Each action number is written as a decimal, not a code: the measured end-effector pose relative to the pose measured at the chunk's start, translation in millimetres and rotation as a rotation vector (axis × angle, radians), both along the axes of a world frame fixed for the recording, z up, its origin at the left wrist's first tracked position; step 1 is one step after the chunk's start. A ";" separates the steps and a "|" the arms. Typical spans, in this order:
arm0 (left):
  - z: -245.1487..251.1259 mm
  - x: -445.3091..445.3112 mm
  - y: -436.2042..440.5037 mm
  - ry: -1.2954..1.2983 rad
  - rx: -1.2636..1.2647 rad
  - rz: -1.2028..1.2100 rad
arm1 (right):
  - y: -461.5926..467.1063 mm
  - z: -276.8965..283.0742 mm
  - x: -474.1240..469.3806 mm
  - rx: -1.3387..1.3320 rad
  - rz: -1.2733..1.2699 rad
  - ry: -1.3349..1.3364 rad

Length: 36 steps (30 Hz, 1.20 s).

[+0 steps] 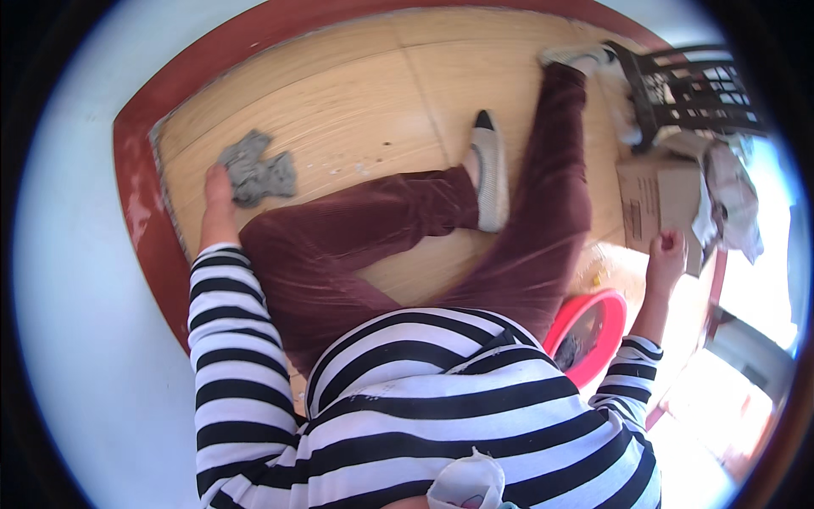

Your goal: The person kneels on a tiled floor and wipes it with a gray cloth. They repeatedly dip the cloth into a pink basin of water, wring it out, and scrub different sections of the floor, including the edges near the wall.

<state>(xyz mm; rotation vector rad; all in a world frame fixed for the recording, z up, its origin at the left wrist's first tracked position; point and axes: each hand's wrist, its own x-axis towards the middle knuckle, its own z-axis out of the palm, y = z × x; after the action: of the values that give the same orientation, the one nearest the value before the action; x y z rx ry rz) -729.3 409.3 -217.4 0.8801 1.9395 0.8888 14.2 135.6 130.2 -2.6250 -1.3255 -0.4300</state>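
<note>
My left hand [219, 184] is low beside my bent leg, at the edge of a crumpled grey cloth [257, 168] on the wood-look floor. Its fingers are mostly hidden, so whether it grips the cloth is unclear. Off to the right, my right hand [668, 249] is raised with its fingers curled in, and nothing shows in it. Behind that hand stands a cardboard box [641, 203]. A red plastic basin [613, 318] stands between my right thigh and right forearm, with water and a dark wet cloth [568, 351] inside.
Small pale scraps [361, 168] lie on the floor [331, 95] ahead of me. Red skirting [137, 191] borders it below a white wall [76, 254]. A dark slatted chair [690, 86] is at upper right, near a plastic bag [731, 197] by the box.
</note>
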 end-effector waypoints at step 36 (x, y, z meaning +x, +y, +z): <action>98.2 113.8 -14.2 0.259 0.104 -0.076 | 218.7 -248.4 -339.4 -0.501 1.229 0.600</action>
<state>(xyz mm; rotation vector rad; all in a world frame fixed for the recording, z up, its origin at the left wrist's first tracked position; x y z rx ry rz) -615.5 395.1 -119.2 1.1719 2.0768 0.8717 -325.2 354.2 -118.2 -1.4075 -2.5232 0.8542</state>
